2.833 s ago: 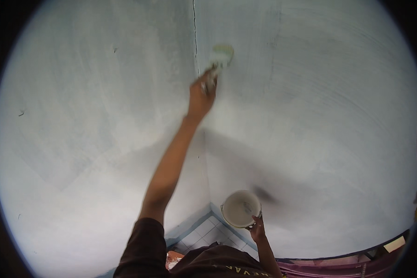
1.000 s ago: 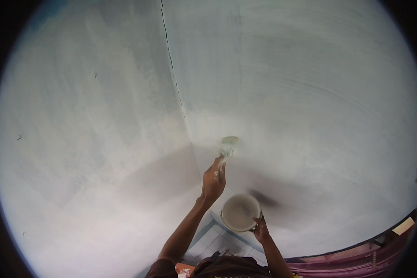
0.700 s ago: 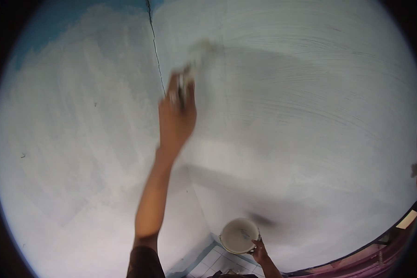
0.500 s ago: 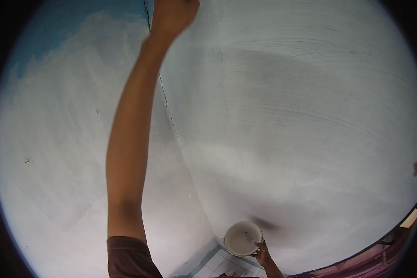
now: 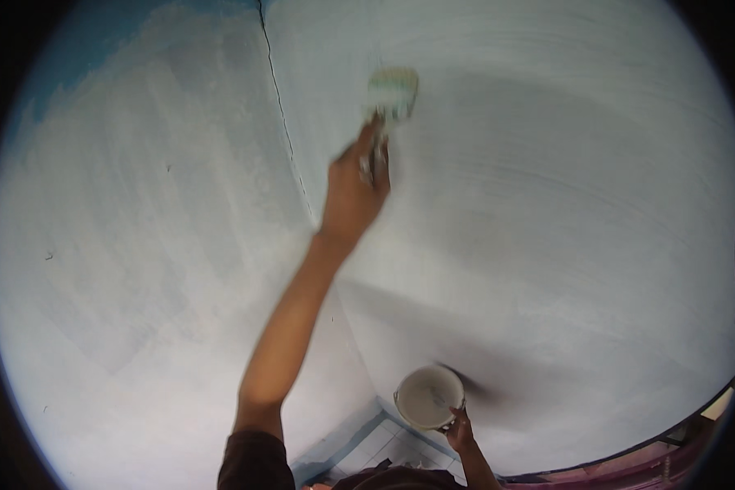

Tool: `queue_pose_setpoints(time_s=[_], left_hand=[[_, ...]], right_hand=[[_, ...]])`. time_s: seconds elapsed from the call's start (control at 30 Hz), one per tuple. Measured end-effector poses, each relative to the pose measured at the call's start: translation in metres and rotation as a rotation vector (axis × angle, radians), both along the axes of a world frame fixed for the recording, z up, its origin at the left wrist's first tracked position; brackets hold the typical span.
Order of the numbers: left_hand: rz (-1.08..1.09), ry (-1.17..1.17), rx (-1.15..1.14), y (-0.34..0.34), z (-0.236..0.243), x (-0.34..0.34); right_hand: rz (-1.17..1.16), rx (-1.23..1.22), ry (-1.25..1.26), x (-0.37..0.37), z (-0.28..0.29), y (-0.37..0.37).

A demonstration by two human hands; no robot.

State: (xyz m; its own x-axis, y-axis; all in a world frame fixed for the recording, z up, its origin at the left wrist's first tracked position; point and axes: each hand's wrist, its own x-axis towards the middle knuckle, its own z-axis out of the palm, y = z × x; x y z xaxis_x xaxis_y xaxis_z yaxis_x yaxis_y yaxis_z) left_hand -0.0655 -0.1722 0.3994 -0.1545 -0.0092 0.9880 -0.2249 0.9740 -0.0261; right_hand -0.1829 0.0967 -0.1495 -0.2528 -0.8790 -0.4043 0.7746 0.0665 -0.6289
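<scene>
My left hand is raised in front of the right-hand wall, closed around the handle of a wide paintbrush. The brush is slightly blurred, its pale bristles pointing up; whether they touch the wall I cannot tell. Low down, my right hand grips the rim of a small white bucket, thumb over the edge. Some pale paint shows inside the bucket, and a wire handle hangs at its side. The pale wall carries curved brush streaks.
A dark crack runs down the corner between the two walls. The left wall is whitish, with blue left at its top. White floor tiles lie below. Purple cloth shows at lower right.
My left hand has come down and to the right from the top edge, bringing the paintbrush into view. The bucket in my right hand sits slightly higher in the picture.
</scene>
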Motion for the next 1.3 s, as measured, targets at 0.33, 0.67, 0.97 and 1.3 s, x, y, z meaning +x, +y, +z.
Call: queue_pose_setpoints(time_s=[0.33, 0.67, 0.97, 1.3], left_hand=[[-0.005, -0.149, 0.814, 0.074, -0.317, 0.034], [0.19, -0.369, 1.465, 0.216, -0.406, 0.115], [0.141, -0.62, 1.315, 0.246, -0.414, 0.067], [0.283, -1.045, 1.249, 0.238, -0.456, 0.049]], right_hand=[[0.017, 0.062, -0.004, -0.005, -0.01, -0.002], [0.111, 0.117, 0.02, -0.03, -0.033, 0.016], [0.184, 0.027, -0.032, -0.025, -0.008, 0.022], [0.322, -0.073, 0.019, -0.012, 0.015, 0.029]])
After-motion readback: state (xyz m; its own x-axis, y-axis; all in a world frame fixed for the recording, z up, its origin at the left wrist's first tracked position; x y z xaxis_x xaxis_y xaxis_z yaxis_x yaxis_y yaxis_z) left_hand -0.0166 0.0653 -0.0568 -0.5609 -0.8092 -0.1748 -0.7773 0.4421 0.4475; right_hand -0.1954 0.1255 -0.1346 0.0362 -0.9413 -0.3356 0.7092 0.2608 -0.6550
